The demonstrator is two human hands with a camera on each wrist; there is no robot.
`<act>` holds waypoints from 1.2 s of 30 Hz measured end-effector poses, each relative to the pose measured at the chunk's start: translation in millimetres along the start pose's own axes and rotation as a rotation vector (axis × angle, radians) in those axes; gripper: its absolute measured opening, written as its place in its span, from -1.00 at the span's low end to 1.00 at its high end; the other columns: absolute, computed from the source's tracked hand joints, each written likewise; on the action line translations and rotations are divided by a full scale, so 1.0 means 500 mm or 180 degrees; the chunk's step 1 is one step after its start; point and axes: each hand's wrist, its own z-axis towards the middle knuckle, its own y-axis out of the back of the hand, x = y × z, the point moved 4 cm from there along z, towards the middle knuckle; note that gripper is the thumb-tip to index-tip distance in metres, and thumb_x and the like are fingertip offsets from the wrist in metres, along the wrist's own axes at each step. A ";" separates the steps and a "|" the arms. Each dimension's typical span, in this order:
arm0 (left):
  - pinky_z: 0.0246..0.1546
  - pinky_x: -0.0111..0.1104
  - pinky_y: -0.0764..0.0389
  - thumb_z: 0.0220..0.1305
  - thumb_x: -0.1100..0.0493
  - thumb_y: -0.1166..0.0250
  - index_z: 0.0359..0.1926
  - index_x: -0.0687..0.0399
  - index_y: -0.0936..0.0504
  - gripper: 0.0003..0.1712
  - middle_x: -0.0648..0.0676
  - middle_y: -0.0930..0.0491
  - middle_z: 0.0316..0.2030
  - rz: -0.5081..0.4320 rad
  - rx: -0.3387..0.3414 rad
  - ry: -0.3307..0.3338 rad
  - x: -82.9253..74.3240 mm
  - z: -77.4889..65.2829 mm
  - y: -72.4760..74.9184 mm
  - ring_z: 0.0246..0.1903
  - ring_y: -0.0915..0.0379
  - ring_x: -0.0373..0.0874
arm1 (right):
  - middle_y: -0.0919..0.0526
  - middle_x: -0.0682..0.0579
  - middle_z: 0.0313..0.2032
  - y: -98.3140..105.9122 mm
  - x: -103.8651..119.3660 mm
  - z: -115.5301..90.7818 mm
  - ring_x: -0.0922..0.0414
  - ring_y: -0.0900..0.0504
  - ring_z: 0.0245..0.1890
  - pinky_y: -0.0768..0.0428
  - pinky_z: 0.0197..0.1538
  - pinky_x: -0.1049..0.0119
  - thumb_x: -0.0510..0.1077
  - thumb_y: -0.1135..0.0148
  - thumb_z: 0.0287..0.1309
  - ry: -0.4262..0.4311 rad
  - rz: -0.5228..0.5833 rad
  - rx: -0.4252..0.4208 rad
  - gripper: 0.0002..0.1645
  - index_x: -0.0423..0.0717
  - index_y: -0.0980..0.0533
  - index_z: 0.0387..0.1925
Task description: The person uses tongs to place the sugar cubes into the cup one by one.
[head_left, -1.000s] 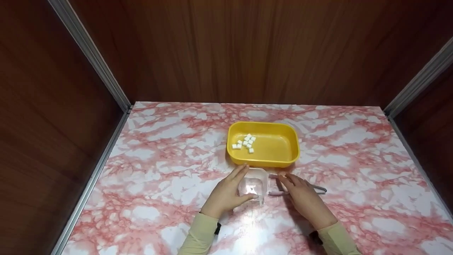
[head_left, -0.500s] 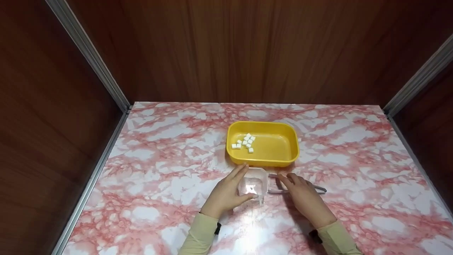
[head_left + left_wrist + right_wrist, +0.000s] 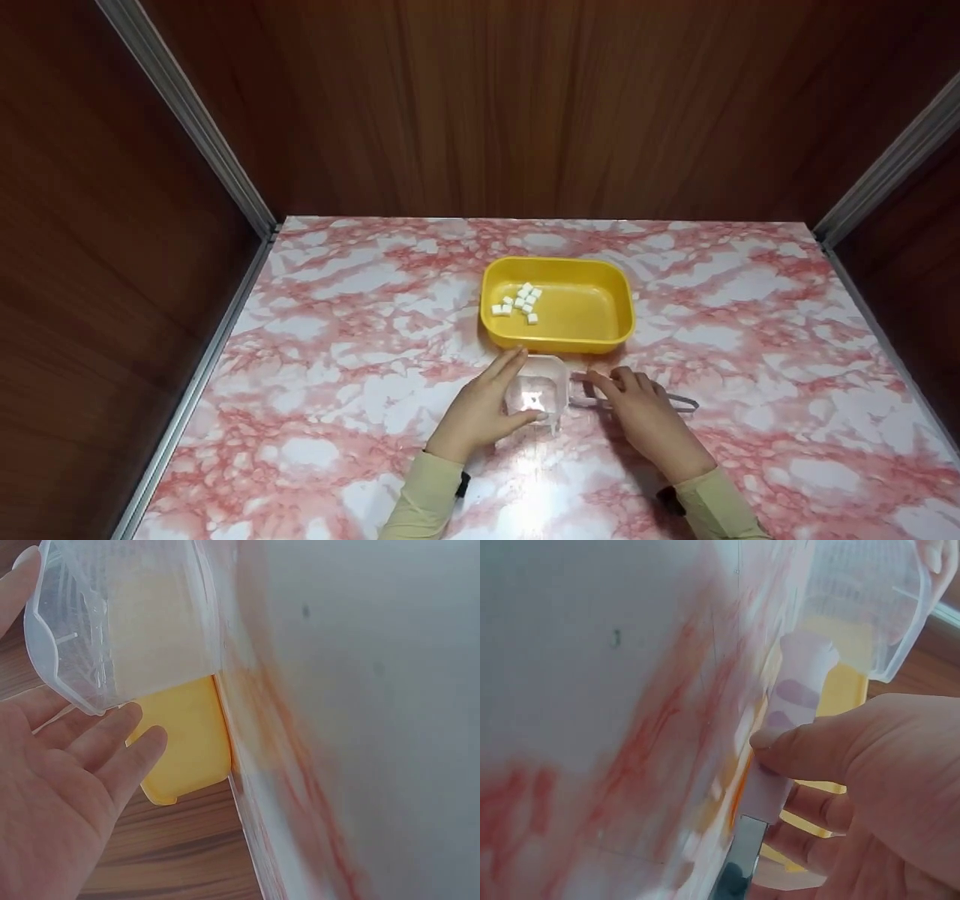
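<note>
My left hand (image 3: 476, 412) rests around the left side of a clear plastic container (image 3: 551, 369), thumb at the near rim and fingers along the far side. In the left wrist view that container (image 3: 157, 622) has a wavy rim. To its right, my right hand (image 3: 651, 420) holds tongs (image 3: 587, 403) lying low over the table, thumb on one arm and fingers at the other. The right wrist view shows a pale lilac ridged end on the tongs (image 3: 795, 694) joined to a metal arm. Their ends point at the container.
Just beyond the container stands a yellow tub (image 3: 600, 347), with several small white cubes (image 3: 528, 298) gathered in its left half. The red-and-white marbled table (image 3: 337, 375) is enclosed by dark wood panels (image 3: 495, 112) at the back and sides.
The tongs' two arms have come closer together, and the tongs have shifted slightly to the right under my right hand. My left hand and the container have stayed in place.
</note>
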 end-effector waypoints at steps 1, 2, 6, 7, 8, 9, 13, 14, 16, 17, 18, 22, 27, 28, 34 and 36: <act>0.25 -0.18 -0.31 0.11 -0.44 -0.19 0.48 0.01 -0.07 0.09 0.02 -0.02 0.46 -0.0011 0.0013 0.0012 0.000 0.000 -0.001 0.31 -0.16 0.00 | -0.42 -0.08 -0.06 0.001 0.000 0.000 -0.12 -0.48 -0.10 -0.55 -0.18 -0.13 -0.46 -0.17 0.15 -0.0005 0.0000 0.0016 -0.22 0.24 -0.33 0.30; 0.25 -0.17 -0.31 0.11 -0.44 -0.18 0.49 0.01 -0.06 0.09 0.02 -0.01 0.46 -0.0022 0.0026 0.0022 0.000 0.000 -0.001 0.31 -0.17 0.01 | -0.42 -0.09 -0.06 0.002 -0.001 0.000 -0.12 -0.48 -0.10 -0.55 -0.19 -0.11 -0.46 -0.17 0.15 -0.0011 0.0001 0.0029 -0.22 0.24 -0.33 0.30; 0.24 -0.15 -0.32 0.12 -0.43 -0.18 0.49 0.01 -0.05 0.08 0.01 0.01 0.46 -0.0047 0.0043 0.0032 0.000 -0.001 -0.001 0.30 -0.18 0.03 | -0.43 -0.06 -0.09 0.004 -0.001 0.000 -0.07 -0.49 -0.15 -0.53 -0.28 -0.04 -0.45 -0.16 0.17 0.0002 -0.0011 0.0066 -0.21 0.26 -0.32 0.32; 0.23 -0.15 -0.33 0.12 -0.43 -0.18 0.49 0.01 -0.05 0.08 0.02 0.01 0.46 -0.0047 0.0041 0.0030 0.000 -0.001 0.000 0.30 -0.19 0.04 | -0.44 -0.05 -0.10 0.004 0.000 0.000 -0.06 -0.50 -0.17 -0.53 -0.30 -0.02 -0.45 -0.17 0.18 0.0020 -0.0027 0.0064 -0.21 0.27 -0.31 0.32; 0.23 -0.15 -0.33 0.12 -0.43 -0.18 0.49 0.01 -0.05 0.08 0.02 0.01 0.46 -0.0041 0.0037 0.0029 -0.001 -0.002 0.000 0.29 -0.20 0.05 | -0.44 -0.04 -0.11 0.005 0.000 0.000 -0.05 -0.50 -0.18 -0.53 -0.33 0.00 -0.43 -0.17 0.18 0.0039 -0.0051 0.0056 -0.22 0.26 -0.31 0.33; 0.23 -0.14 -0.33 0.12 -0.44 -0.18 0.49 0.01 -0.05 0.08 0.02 0.01 0.46 -0.0041 0.0036 0.0030 -0.001 -0.002 0.001 0.29 -0.21 0.05 | -0.45 -0.03 -0.12 0.005 0.002 0.000 -0.04 -0.51 -0.20 -0.52 -0.36 0.02 -0.44 -0.18 0.18 0.0066 -0.0073 0.0051 -0.21 0.27 -0.31 0.33; 0.22 -0.15 -0.35 0.12 -0.43 -0.18 0.49 0.01 -0.05 0.08 0.03 0.00 0.46 -0.0040 0.0033 0.0030 -0.001 -0.002 0.001 0.28 -0.22 0.05 | -0.47 -0.02 -0.15 0.007 0.004 0.000 -0.03 -0.52 -0.24 -0.53 -0.41 0.03 -0.40 -0.21 0.16 0.0148 -0.0145 0.0026 -0.21 0.27 -0.31 0.34; 0.22 -0.15 -0.35 0.13 -0.43 -0.19 0.49 0.01 -0.05 0.08 0.04 0.00 0.46 -0.0042 0.0027 0.0021 -0.001 -0.003 0.001 0.28 -0.22 0.05 | -0.48 -0.01 -0.16 0.008 0.004 0.000 -0.03 -0.53 -0.23 -0.54 -0.41 0.02 -0.38 -0.23 0.16 0.0155 -0.0155 0.0019 -0.22 0.26 -0.31 0.33; 0.21 -0.16 -0.36 0.13 -0.42 -0.19 0.49 0.02 -0.06 0.07 0.04 -0.01 0.46 -0.0048 0.0006 -0.0002 -0.001 -0.002 0.000 0.28 -0.22 0.04 | -0.49 -0.02 -0.16 0.010 0.004 0.000 -0.05 -0.53 -0.23 -0.54 -0.40 0.01 -0.36 -0.27 0.13 0.0165 -0.0156 0.0003 -0.23 0.25 -0.33 0.32; 0.21 -0.16 -0.37 0.13 -0.41 -0.20 0.49 0.02 -0.06 0.07 0.04 -0.02 0.45 -0.0052 -0.0002 -0.0012 -0.001 -0.002 0.000 0.28 -0.23 0.03 | -0.50 -0.02 -0.16 0.011 0.003 0.000 -0.05 -0.54 -0.23 -0.55 -0.40 0.00 -0.35 -0.29 0.11 0.0165 -0.0151 -0.0003 -0.23 0.24 -0.35 0.30; 0.21 -0.16 -0.37 0.13 -0.41 -0.20 0.48 0.02 -0.06 0.06 0.04 -0.02 0.45 -0.0055 -0.0014 -0.0024 -0.001 -0.002 0.000 0.28 -0.23 0.03 | -0.50 -0.02 -0.16 0.012 0.003 0.000 -0.05 -0.54 -0.24 -0.55 -0.40 0.00 -0.35 -0.31 0.09 0.0164 -0.0154 -0.0005 -0.23 0.24 -0.36 0.29; 0.21 -0.17 -0.36 0.13 -0.40 -0.21 0.48 0.03 -0.07 0.06 0.04 -0.03 0.45 -0.0052 -0.0022 -0.0042 -0.001 -0.002 0.000 0.29 -0.21 0.02 | -0.51 -0.01 -0.16 0.015 -0.001 0.002 -0.04 -0.54 -0.26 -0.55 -0.42 0.03 -0.32 -0.41 -0.03 0.0150 -0.0170 0.0016 -0.26 0.12 -0.42 0.22; 0.22 -0.17 -0.35 0.12 -0.41 -0.21 0.48 0.02 -0.07 0.07 0.03 -0.02 0.45 -0.0011 -0.0004 -0.0028 -0.001 -0.001 0.001 0.28 -0.22 0.03 | -0.50 -0.02 -0.15 0.021 -0.004 0.001 -0.05 -0.54 -0.27 -0.55 -0.44 0.06 -0.34 -0.49 -0.21 0.0184 -0.0207 0.0046 -0.30 -0.07 -0.48 0.08; 0.22 -0.17 -0.35 0.12 -0.41 -0.21 0.48 0.02 -0.07 0.07 0.03 -0.02 0.45 -0.0006 -0.0002 -0.0028 -0.001 -0.001 0.000 0.27 -0.23 0.04 | -0.50 -0.02 -0.15 0.023 -0.004 0.002 -0.05 -0.54 -0.26 -0.55 -0.43 0.06 -0.34 -0.49 -0.23 0.0199 -0.0217 0.0042 -0.31 -0.07 -0.48 0.05; 0.20 -0.17 -0.38 0.13 -0.40 -0.21 0.48 0.02 -0.06 0.07 0.03 -0.01 0.45 -0.0013 0.0012 -0.0021 -0.002 -0.001 0.000 0.22 -0.31 0.04 | -0.48 0.01 -0.14 0.038 -0.008 -0.001 -0.03 -0.51 -0.19 -0.55 -0.33 0.03 -0.30 -0.54 -0.28 0.0264 -0.0227 -0.0009 -0.27 -0.01 -0.49 0.06; 0.18 -0.16 -0.40 0.13 -0.41 -0.21 0.49 0.02 -0.06 0.07 0.03 -0.01 0.45 -0.0007 0.0014 -0.0011 -0.002 -0.001 0.000 0.20 -0.33 0.05 | -0.48 0.01 -0.14 0.045 -0.009 -0.001 -0.01 -0.50 -0.18 -0.55 -0.30 0.04 -0.28 -0.55 -0.25 0.0303 -0.0240 -0.0028 -0.27 0.00 -0.50 0.07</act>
